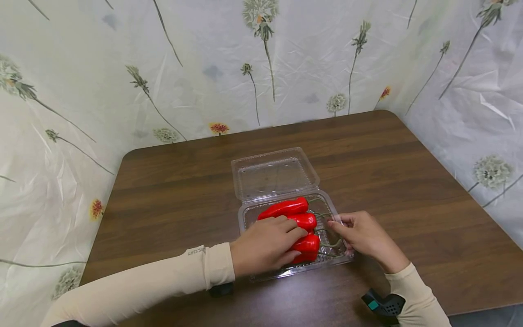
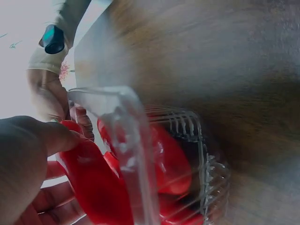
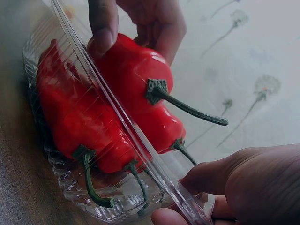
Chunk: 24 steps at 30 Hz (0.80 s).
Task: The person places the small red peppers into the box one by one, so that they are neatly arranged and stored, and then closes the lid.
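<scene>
A clear plastic clamshell box lies on the table with several glossy red peppers with green stems in its base. My left hand reaches over the base from the left. In the right wrist view its thumb and fingers grip one red pepper, which sits above the others near the rim. With thumb and fingers, my right hand pinches the right rim of the box. In the head view the left hand partly hides the peppers.
The hinged clear lid is folded back, away from me. Brown wood-grain table surrounds the box. Behind it hangs a pale sheet printed with dandelions. A dark wrist device is worn on the right sleeve.
</scene>
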Available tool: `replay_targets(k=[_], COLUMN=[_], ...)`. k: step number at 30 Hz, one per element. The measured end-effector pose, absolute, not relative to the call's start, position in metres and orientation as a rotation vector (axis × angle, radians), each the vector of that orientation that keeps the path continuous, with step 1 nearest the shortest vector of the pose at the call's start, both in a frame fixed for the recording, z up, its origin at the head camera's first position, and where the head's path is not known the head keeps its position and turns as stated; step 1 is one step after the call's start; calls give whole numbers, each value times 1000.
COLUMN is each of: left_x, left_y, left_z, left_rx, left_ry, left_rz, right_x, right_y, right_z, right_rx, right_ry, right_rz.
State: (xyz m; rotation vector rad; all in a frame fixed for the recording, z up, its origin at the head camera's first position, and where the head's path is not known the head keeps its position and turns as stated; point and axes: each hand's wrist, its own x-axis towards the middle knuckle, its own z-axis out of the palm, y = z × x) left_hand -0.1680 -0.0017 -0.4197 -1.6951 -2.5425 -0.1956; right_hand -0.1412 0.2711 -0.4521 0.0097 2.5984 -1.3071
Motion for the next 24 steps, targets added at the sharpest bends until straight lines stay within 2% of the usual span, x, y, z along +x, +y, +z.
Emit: replay_targets(k=[24], left_x=[-163], left_y=[5], left_z=[-425], left_rx=[-1607], left_ry=[-2417], left_rz=[127], right_x=[-141], right_y=[270], right_z=[-451], right_rx=[25], right_ry=[2593], right_rz=[-1303])
